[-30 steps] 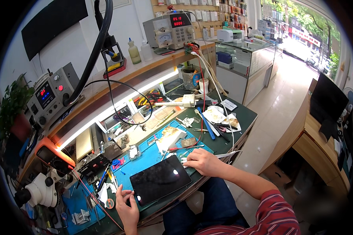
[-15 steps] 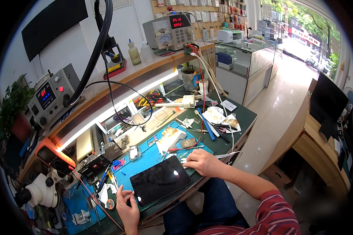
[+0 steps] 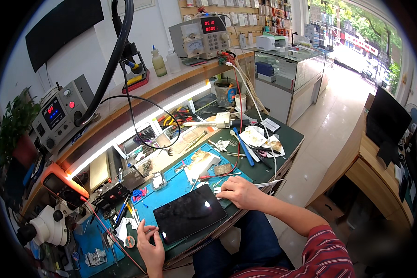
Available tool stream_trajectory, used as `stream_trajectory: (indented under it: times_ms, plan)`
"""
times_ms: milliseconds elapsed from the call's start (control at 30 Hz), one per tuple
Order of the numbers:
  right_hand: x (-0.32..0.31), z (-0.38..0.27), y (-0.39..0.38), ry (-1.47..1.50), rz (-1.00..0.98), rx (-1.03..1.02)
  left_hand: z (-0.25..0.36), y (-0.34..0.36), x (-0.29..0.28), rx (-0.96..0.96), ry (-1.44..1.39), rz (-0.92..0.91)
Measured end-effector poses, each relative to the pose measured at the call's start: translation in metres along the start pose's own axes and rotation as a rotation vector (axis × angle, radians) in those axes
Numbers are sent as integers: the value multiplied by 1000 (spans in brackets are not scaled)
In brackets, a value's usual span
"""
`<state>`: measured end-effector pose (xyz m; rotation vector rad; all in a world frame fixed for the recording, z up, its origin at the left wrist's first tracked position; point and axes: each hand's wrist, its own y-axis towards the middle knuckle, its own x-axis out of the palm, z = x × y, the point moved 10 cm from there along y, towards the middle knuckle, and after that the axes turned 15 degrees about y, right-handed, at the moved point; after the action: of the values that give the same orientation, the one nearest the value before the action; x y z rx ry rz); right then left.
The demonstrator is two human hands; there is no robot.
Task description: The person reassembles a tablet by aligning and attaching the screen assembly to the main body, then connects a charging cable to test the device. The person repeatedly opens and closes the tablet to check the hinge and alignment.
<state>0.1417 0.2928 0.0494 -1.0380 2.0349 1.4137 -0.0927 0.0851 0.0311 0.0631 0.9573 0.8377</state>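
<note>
A black tablet (image 3: 188, 215) lies screen up, slightly askew, across the front edge of the blue mat (image 3: 147, 209). My left hand (image 3: 150, 243) is at its lower left corner, fingers loosely bent and apart, fingertips beside or touching the edge. My right hand (image 3: 238, 192) pinches a small white cable plug (image 3: 217, 191) at the tablet's right edge; whether the plug sits in a port is hidden by the fingers. A white cable (image 3: 273, 182) runs rightward from this hand.
A microscope (image 3: 46, 227) and multimeter (image 3: 64, 183) stand left. Scattered tools (image 3: 245, 150) and papers lie right and behind. A lit power supply (image 3: 199, 37) is on the shelf, a hose (image 3: 111, 74) arching at left. A desk with monitor (image 3: 387, 120) stands right.
My hands and the tablet show no visible movement. The power supply's lower red readout differed half a second ago and now looks as it did one second ago.
</note>
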Motion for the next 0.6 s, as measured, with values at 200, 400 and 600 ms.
stream_trajectory:
  times_ms: [200, 400, 600]
  plan:
    - [-1, 0, 0, -27, 5, 1, 0, 0, 0, -11, -7, 1]
    - [-3, -1, 2, -55, 11, -12, 0, 0, 0, -7, -2, -2]
    - [-3, -3, 2, -64, 18, -20, 1, 0, -1, -6, 1, 5]
